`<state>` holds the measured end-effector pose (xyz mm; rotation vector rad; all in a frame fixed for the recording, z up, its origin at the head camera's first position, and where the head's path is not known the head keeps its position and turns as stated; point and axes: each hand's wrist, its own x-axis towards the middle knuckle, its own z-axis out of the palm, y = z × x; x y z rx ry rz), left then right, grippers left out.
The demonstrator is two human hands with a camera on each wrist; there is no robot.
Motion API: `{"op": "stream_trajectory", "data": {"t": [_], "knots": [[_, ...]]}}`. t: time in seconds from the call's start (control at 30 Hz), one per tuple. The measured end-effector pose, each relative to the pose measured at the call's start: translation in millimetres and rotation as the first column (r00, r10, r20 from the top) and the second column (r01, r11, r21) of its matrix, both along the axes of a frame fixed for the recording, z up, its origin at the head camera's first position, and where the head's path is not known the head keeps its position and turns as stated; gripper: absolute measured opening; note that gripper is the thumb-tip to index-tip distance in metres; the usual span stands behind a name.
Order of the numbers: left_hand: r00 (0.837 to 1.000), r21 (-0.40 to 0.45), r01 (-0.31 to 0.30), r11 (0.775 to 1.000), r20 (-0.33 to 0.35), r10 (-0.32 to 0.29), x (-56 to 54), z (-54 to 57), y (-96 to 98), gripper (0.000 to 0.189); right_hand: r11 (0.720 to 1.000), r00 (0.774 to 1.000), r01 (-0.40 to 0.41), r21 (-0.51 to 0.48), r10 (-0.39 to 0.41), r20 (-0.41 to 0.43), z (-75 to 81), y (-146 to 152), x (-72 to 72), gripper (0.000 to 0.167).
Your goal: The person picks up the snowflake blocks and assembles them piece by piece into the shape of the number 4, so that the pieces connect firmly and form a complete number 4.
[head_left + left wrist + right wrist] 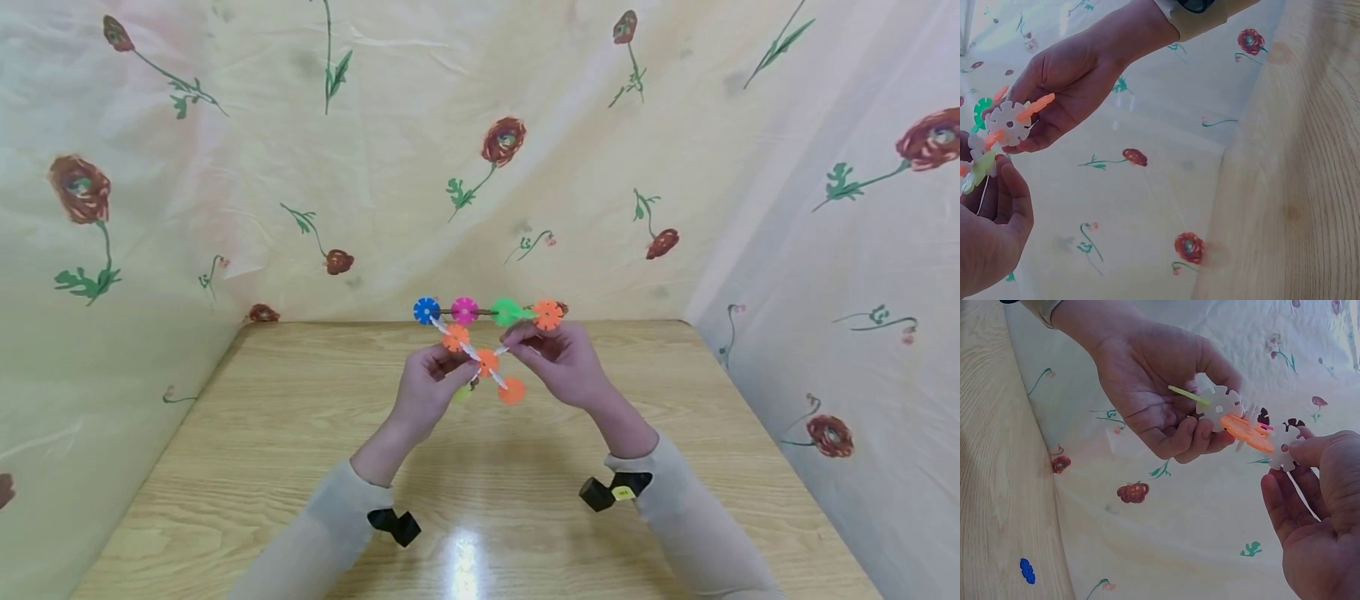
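Both hands hold up a linked figure of notched snowflake discs above the table in the head view. Along its top run a blue disc [427, 311], a pink disc [465, 311], a green disc [506, 312] and an orange disc [547, 315]. Below, more orange discs [455, 337] slant down to the right, joined by white discs seen edge-on. My left hand [429, 387] grips the lower left part, close to a yellow-green disc [462, 393]. My right hand [562, 362] pinches a white disc [1284, 447] between thumb and fingers.
The wooden table [300, 442] stretches beneath both forearms. Behind and at the sides hangs a flower-printed cloth [405, 150]. In the right wrist view, a blue notched piece [1027, 571] shows against the wood.
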<state>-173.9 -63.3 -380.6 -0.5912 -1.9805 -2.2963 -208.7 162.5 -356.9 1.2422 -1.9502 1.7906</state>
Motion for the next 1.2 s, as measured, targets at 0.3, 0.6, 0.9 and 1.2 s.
{"op": "stream_trajectory", "data": {"t": [0.3,0.6,0.9,1.2], "knots": [[0.999,0.079,0.047,0.996,0.007,-0.048,-1.3,0.3,0.9,0.023,1.0,0.999,0.009,0.03,-0.008,-0.031,0.2,-0.8,2.5,0.011],[0.999,0.082,0.047,0.996,0.021,-0.049,-0.1,2.0,1.2,0.023,1.0,0.999,0.012,0.014,-0.012,-0.033,-1.6,-2.5,5.9,0.01],[0.999,0.066,0.047,0.997,-0.002,-0.047,-1.3,-0.9,0.6,0.021,1.0,1.0,0.02,0.006,-0.02,-0.012,-4.4,-1.2,6.6,0.012],[0.999,0.043,0.048,0.998,0.0,-0.048,-1.6,-1.3,0.4,0.021,0.999,0.999,0.041,0.009,-0.041,-0.005,-4.4,-0.3,6.1,0.011]]}}
